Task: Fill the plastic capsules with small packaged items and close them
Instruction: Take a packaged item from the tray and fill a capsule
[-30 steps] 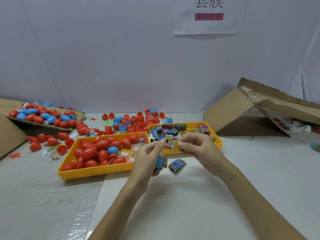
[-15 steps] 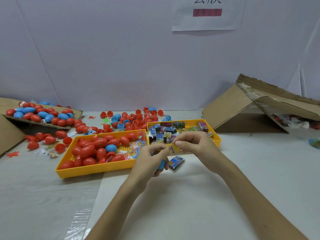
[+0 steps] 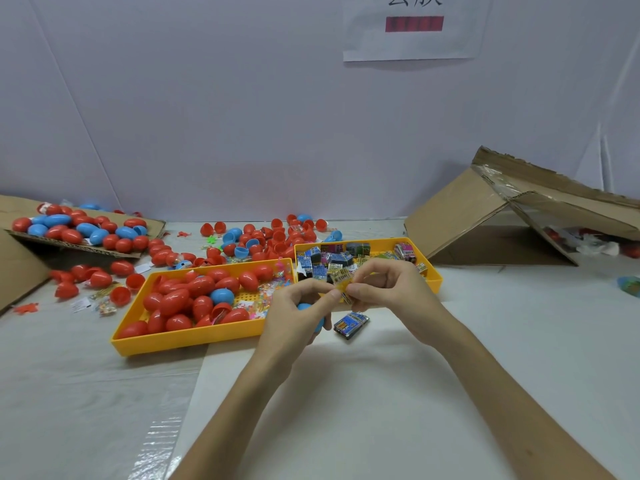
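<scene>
Since a second ago: hands drawn together. Right hand (image 3: 391, 289) pinches packet (image 3: 343, 292); left hand (image 3: 294, 317) pinches its other edge, lower fingers curled round blue capsule half (image 3: 320, 323) just under the pinch. Best fold packet tight, feed it straight down. Packet yellow-printed, crinkled; capsule mostly hidden.

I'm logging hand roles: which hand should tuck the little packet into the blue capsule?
Right hand, probably: it pinches the packet right beside the capsule, which the left hand is gripping.
</scene>
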Motion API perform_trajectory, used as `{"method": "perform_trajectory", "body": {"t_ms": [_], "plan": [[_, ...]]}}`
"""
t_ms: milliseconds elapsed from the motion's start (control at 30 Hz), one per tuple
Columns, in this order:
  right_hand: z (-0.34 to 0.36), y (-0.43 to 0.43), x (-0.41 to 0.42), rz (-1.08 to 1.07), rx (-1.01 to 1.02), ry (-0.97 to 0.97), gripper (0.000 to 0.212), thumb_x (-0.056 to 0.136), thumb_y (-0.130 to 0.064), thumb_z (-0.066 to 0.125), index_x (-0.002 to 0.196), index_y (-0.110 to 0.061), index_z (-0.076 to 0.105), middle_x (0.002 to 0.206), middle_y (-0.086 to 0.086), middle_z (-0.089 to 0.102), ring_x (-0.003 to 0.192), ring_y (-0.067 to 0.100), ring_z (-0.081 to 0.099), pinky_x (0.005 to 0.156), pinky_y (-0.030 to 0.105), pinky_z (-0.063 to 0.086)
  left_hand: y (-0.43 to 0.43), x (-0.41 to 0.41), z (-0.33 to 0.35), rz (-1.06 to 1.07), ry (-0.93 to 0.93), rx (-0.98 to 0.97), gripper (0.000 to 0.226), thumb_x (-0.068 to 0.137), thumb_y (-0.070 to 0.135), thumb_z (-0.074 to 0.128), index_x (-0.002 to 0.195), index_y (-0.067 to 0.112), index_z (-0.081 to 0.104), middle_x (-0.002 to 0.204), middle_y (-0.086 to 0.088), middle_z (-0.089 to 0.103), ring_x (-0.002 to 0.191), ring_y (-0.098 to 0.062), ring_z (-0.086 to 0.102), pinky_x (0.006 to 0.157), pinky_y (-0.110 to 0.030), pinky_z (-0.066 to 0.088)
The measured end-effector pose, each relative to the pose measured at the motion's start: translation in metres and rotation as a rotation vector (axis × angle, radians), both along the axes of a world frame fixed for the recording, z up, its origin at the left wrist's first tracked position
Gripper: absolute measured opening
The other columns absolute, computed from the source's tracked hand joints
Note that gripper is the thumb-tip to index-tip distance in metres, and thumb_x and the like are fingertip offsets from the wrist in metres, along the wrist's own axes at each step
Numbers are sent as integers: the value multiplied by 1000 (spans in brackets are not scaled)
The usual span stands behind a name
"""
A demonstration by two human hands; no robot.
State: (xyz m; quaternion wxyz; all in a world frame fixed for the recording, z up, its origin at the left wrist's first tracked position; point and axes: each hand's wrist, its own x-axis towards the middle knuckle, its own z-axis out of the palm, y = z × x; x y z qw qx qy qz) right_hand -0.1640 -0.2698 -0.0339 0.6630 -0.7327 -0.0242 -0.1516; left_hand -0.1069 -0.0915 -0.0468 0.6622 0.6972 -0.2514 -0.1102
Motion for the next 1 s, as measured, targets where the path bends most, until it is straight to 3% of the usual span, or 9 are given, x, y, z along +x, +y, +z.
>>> {"method": "perform_trajectory", "body": {"t_ms": [200,333,533,667,800,867,1000], "plan": [[-1,1,0,-42,-50,-25,19,76,-28,76,85,-11,75,81,4,73,79,17,69,71,25,56,-1,1,-2,66,-60,9,12,94,27,71,82,25,74,53,3,60,46,-3,51,43,-13,38],[-2,2,0,-77,-58,-67,4,77,-19,80,79,-21,77,78,-5,73,76,7,66,68,18,51,-3,3,-6,121,-97,52,12,93,22,71,81,20,72,53,4,61,47,-1,54,46,-9,39],[0,4,-1,-30,-90,-99,7,69,-26,82,75,-28,80,82,-4,73,80,11,68,70,22,54,-3,4,-7,191,-47,51,18,92,17,69,75,20,70,53,1,62,47,-1,54,53,-19,39],[-3,3,0,35,-127,-75,11,80,-14,81,78,-24,78,84,-5,67,82,15,63,72,28,53,-3,2,-6,188,-34,41,19,93,19,69,74,18,68,52,0,62,47,-1,53,55,-24,39],[-3,3,-1,64,-117,-47,5,81,-15,79,81,-19,77,84,-9,65,81,12,61,70,24,51,-2,2,-5,178,-25,42,19,94,18,68,75,17,67,52,-1,62,47,0,52,56,-25,38],[-3,3,-1,39,-68,-52,12,76,-20,79,85,-12,77,87,-8,65,84,15,61,72,27,54,-3,2,-4,161,-14,58,19,94,18,67,75,17,67,53,-2,62,47,0,51,56,-24,37],[-3,4,0,24,34,-49,12,75,-13,83,84,-11,77,90,7,66,89,25,58,78,36,51,-2,1,-4,122,19,75,18,95,20,66,78,16,67,53,-1,62,44,-3,48,45,-16,37]]}}
